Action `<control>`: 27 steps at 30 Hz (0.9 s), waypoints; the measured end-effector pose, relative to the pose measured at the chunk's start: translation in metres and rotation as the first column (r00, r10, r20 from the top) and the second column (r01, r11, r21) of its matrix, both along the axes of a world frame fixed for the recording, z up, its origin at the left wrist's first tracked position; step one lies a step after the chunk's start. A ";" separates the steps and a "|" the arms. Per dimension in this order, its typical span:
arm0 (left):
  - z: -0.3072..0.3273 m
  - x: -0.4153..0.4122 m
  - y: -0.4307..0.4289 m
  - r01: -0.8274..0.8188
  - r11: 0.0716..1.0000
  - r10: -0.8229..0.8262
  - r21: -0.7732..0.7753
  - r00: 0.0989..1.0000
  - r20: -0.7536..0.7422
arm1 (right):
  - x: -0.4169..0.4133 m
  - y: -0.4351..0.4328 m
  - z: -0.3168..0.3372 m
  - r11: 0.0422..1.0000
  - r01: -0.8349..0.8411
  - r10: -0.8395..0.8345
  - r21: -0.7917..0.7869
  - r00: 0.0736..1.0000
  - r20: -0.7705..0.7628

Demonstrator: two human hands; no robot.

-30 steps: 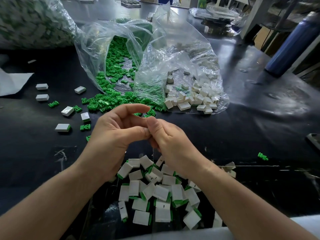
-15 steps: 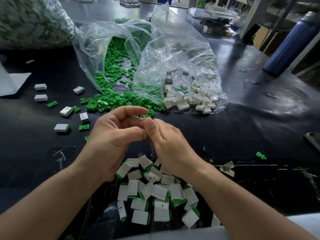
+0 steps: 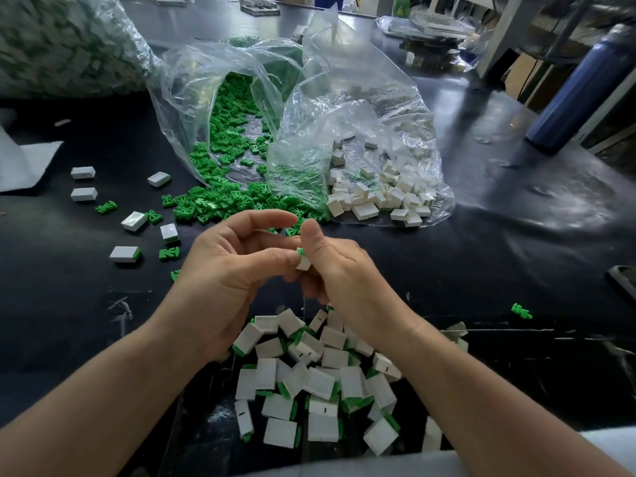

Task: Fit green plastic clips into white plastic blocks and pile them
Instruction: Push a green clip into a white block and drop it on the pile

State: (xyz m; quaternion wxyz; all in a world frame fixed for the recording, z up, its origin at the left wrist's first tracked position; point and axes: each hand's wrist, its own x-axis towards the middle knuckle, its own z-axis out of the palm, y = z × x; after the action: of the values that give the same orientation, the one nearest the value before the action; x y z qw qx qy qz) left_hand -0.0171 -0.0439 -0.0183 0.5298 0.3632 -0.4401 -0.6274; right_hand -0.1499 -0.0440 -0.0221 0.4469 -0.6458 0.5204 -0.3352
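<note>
Nearest us, we note a pile of fitted blocks (image 3: 316, 380) on the tabletop (image 3: 481, 270). Above it, left hand (image 3: 234, 270) and right hand (image 3: 340, 273) together pinch one white block (image 3: 304, 263), a green clip (image 3: 300, 251) showing at its top. Beyond lie a bag of loose clips (image 3: 234, 132) and a bag of loose blocks (image 3: 378, 194).

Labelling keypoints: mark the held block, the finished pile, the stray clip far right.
held block (image 3: 304, 264): head view, its visible white face.
finished pile (image 3: 319, 383): head view, top face of a white block mid-pile.
stray clip (image 3: 521, 311): head view, middle of its green body.

Crinkled glossy clear plastic bags (image 3: 361, 108) (matt white blocks (image 3: 370, 210), black tabletop (image 3: 516, 256))
</note>
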 end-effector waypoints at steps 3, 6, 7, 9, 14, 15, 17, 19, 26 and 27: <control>0.000 0.000 -0.001 -0.026 1.000 0.026 0.003 1.000 0.009 | -0.005 -0.004 0.004 0.997 0.049 -0.049 0.053 0.999 -0.002; -0.002 0.001 -0.002 -0.061 0.998 0.061 0.021 0.998 0.021 | -0.012 -0.009 0.007 0.990 0.140 -0.140 -0.010 0.990 0.015; -0.002 0.001 -0.002 -0.066 0.998 0.065 0.021 0.998 0.026 | -0.014 -0.010 0.008 0.986 0.159 -0.157 -0.044 0.987 0.033; -0.002 0.001 -0.002 -0.087 0.996 0.088 -0.007 0.994 0.062 | -0.017 -0.011 0.009 0.980 0.171 -0.165 -0.102 0.984 0.063; -0.005 0.002 -0.002 -0.089 0.987 0.121 -0.134 0.958 0.261 | -0.016 -0.009 0.010 0.983 0.112 -0.107 -0.148 0.993 0.041; -0.006 0.002 -0.001 -0.084 0.984 0.128 -0.157 0.948 0.290 | -0.016 -0.008 0.010 0.982 0.103 -0.100 -0.157 0.995 0.026; -0.005 0.002 -0.001 -0.089 0.978 0.146 -0.186 0.936 0.320 | -0.016 -0.008 0.009 0.978 0.092 -0.098 -0.186 0.995 -0.023; -0.005 0.002 0.000 -0.088 0.976 0.153 -0.200 0.930 0.335 | -0.015 -0.006 0.009 0.973 0.077 -0.097 -0.219 0.992 -0.084; -0.004 0.000 0.000 -0.077 0.978 0.139 -0.196 0.934 0.328 | -0.009 -0.003 0.009 0.971 0.018 -0.080 -0.239 0.964 -0.253; -0.004 0.000 0.001 -0.079 0.977 0.143 -0.197 0.932 0.334 | -0.007 -0.002 0.009 0.969 0.013 -0.083 -0.245 0.957 -0.277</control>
State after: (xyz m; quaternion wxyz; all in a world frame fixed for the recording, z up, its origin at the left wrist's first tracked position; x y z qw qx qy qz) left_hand -0.0170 -0.0434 -0.0225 0.5095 0.4429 -0.5601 -0.4801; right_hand -0.1573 -0.0455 -0.0134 0.2773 -0.7238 0.5505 -0.3102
